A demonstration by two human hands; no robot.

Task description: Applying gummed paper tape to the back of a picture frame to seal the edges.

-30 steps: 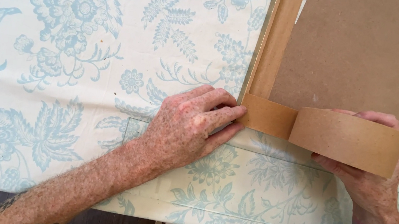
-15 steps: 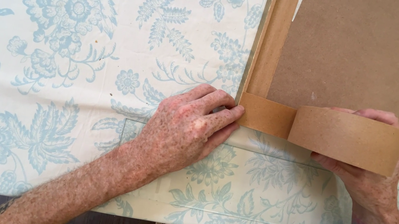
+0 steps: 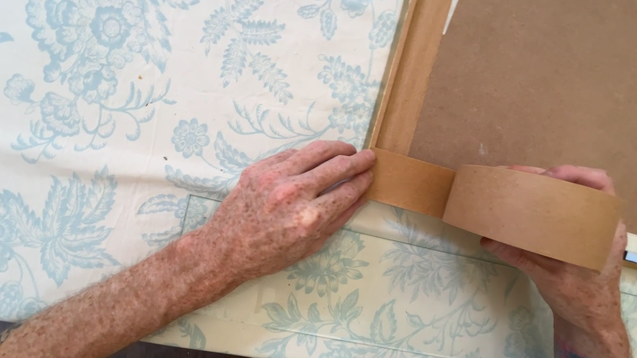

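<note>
Tape roll [image 3: 532, 213]: brown paper tape, wide, held upright over the near edge of the frame, toward its right half.
Tape strip [image 3: 410, 183]: pulled out leftward from the roll, lying flat along the near rail of the frame, its free end at the near-left corner.
Right hand [image 3: 573, 276]: wrapped around the roll from behind and below — fingertips showing above its top edge, palm under it; fingers closed on the roll.
Left hand [image 3: 289, 204]: flat on the cloth, fingers together and stretched out, tips touching the end of the strip at the frame's corner; holding nothing, only pressing.
Frame [image 3: 414, 59]: wooden, lying face down, a brown backing board [image 3: 568, 82] set inside it; left rail already covered in the same brown tape.
Step in hand: by the look of it, laying tape along the near edge, barely begun — only the left end is down.
Next move calls for: likely keeping the end pinned while drawing the roll rightward, straight along the rail, with steady tension so the strip lies without wrinkles.
Containers: none in view; the frame alone holds anything, namely the board.
Tablecloth [image 3: 90, 128]: pale, blue floral print, under everything.
Near edge: dark floor below the table.
</note>
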